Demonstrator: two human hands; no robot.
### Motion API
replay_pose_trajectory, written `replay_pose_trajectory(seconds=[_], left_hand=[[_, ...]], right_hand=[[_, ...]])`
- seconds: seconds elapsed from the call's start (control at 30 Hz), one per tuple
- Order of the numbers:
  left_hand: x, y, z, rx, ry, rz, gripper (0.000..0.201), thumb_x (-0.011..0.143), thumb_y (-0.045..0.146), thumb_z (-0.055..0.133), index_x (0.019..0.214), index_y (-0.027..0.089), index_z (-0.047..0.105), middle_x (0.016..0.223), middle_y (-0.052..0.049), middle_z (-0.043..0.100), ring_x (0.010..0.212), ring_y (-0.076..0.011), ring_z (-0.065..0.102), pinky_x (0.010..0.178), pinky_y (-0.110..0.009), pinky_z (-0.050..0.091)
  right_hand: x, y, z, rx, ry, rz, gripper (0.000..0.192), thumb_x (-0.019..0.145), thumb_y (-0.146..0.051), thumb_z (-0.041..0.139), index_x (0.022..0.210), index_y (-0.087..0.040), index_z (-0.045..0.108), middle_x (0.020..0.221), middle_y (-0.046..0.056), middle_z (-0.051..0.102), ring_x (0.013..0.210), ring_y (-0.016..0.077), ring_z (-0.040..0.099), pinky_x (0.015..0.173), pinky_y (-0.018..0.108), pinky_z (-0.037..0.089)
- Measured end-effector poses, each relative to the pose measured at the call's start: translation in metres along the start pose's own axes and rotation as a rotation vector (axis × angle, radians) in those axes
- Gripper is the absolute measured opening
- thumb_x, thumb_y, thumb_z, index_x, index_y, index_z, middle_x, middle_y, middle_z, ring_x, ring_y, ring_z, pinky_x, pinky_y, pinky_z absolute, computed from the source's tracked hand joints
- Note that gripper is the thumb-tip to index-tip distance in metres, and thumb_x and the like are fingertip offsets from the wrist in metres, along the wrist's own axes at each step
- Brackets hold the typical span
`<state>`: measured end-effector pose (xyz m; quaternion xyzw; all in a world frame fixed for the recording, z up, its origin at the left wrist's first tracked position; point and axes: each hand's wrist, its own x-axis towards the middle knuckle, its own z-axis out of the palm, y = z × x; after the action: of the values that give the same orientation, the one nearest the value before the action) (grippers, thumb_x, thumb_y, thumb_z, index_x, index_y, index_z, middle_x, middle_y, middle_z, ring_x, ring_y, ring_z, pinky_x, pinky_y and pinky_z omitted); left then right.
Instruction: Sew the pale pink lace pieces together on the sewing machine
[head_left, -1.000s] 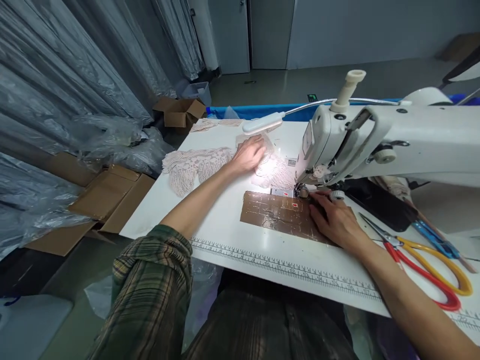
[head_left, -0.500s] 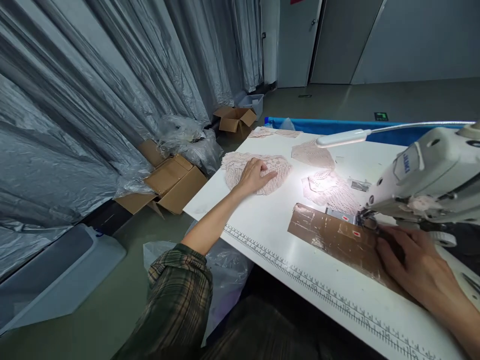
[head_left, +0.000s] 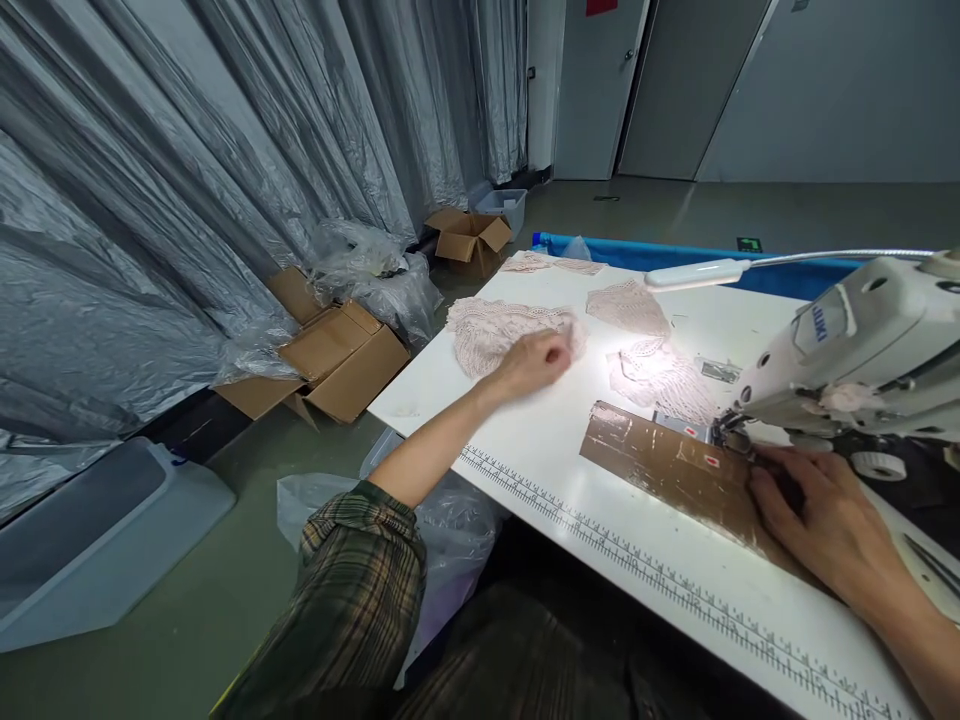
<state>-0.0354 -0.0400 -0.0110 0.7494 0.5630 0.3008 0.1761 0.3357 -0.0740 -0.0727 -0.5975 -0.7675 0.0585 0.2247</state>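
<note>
Garment workshop, industrial sewing machine point(head_left: 855, 350), lace pieces point(head_left: 495, 330), plastic-draped walls, cardboard boxes point(head_left: 337, 350)

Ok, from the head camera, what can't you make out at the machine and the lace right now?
- Needle under the sewing machine: hidden by its head and the right hand.
- Left hand fingertips on the lace pile: motion-blurred, grip unclear.
- Machine body: cut off by the right edge.
- Ruler numbers: too small.

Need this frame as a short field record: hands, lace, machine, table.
left hand: on the near edge of the lace pile, fingers curled, grip unclear
right hand: flat on brown sheet by the needle
sewing machine: right, lamp lit
other lace: lace piece under lamp
table: white, ruler along near edge
</note>
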Motion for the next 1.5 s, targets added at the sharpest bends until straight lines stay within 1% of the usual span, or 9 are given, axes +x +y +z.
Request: replay_pose_trajectory(seconds=[0.13, 0.23, 0.37, 0.5, 0.87, 1.0, 1.07, 1.2, 1.5], left_hand=[[-0.014, 0.034, 0.037, -0.167, -0.405, 0.443, 0.016, 0.097, 0.027, 0.063, 0.086, 0.019, 0.071, 0.093, -0.003, 0.075, 0.082, -0.0134, 0.07, 0.075, -0.029, 0.058], [-0.015, 0.033, 0.053, -0.097, -0.357, 0.671, 0.023, 0.099, 0.034, 0.062, 0.1, 0.014, 0.073, 0.114, -0.013, 0.073, 0.105, -0.0197, 0.07, 0.091, -0.036, 0.057], [-0.006, 0.009, 0.044, 0.189, -0.131, 0.494, 0.028, 0.1, 0.037, 0.061, 0.109, 0.011, 0.07, 0.124, -0.018, 0.068, 0.111, -0.0261, 0.066, 0.096, -0.043, 0.053], [-0.003, -0.005, 0.037, 0.177, -0.172, 0.4, 0.023, 0.099, 0.037, 0.063, 0.1, 0.015, 0.069, 0.11, -0.011, 0.071, 0.1, -0.0215, 0.066, 0.091, -0.037, 0.052], [-0.009, 0.027, 0.035, 0.005, -0.106, 0.329, 0.013, 0.1, 0.028, 0.06, 0.096, 0.018, 0.067, 0.09, -0.006, 0.075, 0.08, -0.016, 0.069, 0.081, -0.035, 0.057], [-0.025, 0.072, 0.035, -0.111, -0.372, 0.522, 0.016, 0.1, 0.028, 0.061, 0.095, 0.017, 0.072, 0.091, -0.006, 0.078, 0.083, -0.0168, 0.074, 0.083, -0.035, 0.059], [-0.036, 0.095, 0.029, -0.198, -0.511, 0.586, 0.016, 0.1, 0.024, 0.059, 0.1, 0.016, 0.073, 0.098, -0.007, 0.08, 0.09, -0.0163, 0.075, 0.084, -0.031, 0.06], [-0.057, 0.125, -0.001, -0.333, -0.593, 0.493, 0.016, 0.098, 0.024, 0.063, 0.103, 0.015, 0.075, 0.096, -0.008, 0.081, 0.086, -0.0158, 0.076, 0.082, -0.028, 0.061], [-0.06, 0.112, -0.017, -0.409, -0.641, 0.206, 0.022, 0.098, 0.031, 0.061, 0.111, 0.019, 0.074, 0.094, -0.008, 0.078, 0.078, -0.0138, 0.071, 0.064, -0.023, 0.054]], right_hand=[[0.0, -0.005, -0.005, 0.007, -0.075, 0.051, 0.042, 0.092, -0.054, 0.041, 0.118, -0.027, 0.06, 0.124, 0.014, 0.065, 0.112, 0.0378, 0.065, 0.086, 0.054, 0.058], [-0.001, -0.007, -0.007, 0.027, -0.075, 0.05, 0.036, 0.092, -0.051, 0.043, 0.117, -0.03, 0.059, 0.124, 0.015, 0.065, 0.111, 0.0383, 0.066, 0.082, 0.055, 0.057], [-0.001, -0.003, -0.005, 0.025, -0.088, 0.046, 0.033, 0.092, -0.051, 0.043, 0.116, -0.033, 0.057, 0.126, 0.014, 0.065, 0.105, 0.0383, 0.067, 0.073, 0.054, 0.056], [0.002, 0.001, -0.002, -0.005, -0.122, 0.055, 0.036, 0.092, -0.055, 0.04, 0.116, -0.033, 0.057, 0.128, 0.016, 0.064, 0.103, 0.0383, 0.067, 0.065, 0.052, 0.055], [-0.014, -0.03, -0.019, 0.278, 0.214, -0.317, 0.022, 0.095, -0.037, 0.056, 0.116, -0.035, 0.063, 0.099, 0.003, 0.074, 0.082, 0.0243, 0.073, 0.078, 0.042, 0.06], [-0.014, -0.066, -0.034, 0.342, 0.055, -0.521, 0.066, 0.092, -0.042, 0.064, 0.153, -0.029, 0.042, 0.137, 0.014, 0.06, 0.126, 0.0305, 0.06, 0.098, 0.047, 0.056], [-0.018, -0.079, -0.043, 0.392, -0.107, -0.548, 0.057, 0.091, -0.044, 0.066, 0.144, -0.03, 0.053, 0.142, 0.013, 0.056, 0.134, 0.0307, 0.053, 0.106, 0.05, 0.052], [-0.042, -0.082, -0.062, 0.577, -0.412, -0.494, 0.019, 0.095, -0.041, 0.061, 0.101, -0.028, 0.073, 0.126, 0.009, 0.067, 0.118, 0.0254, 0.064, 0.102, 0.043, 0.055], [-0.061, -0.047, -0.09, 0.875, -0.848, -0.129, 0.036, 0.094, -0.053, 0.06, 0.082, -0.023, 0.074, 0.084, 0.004, 0.066, 0.074, 0.0176, 0.062, 0.068, 0.03, 0.054]])
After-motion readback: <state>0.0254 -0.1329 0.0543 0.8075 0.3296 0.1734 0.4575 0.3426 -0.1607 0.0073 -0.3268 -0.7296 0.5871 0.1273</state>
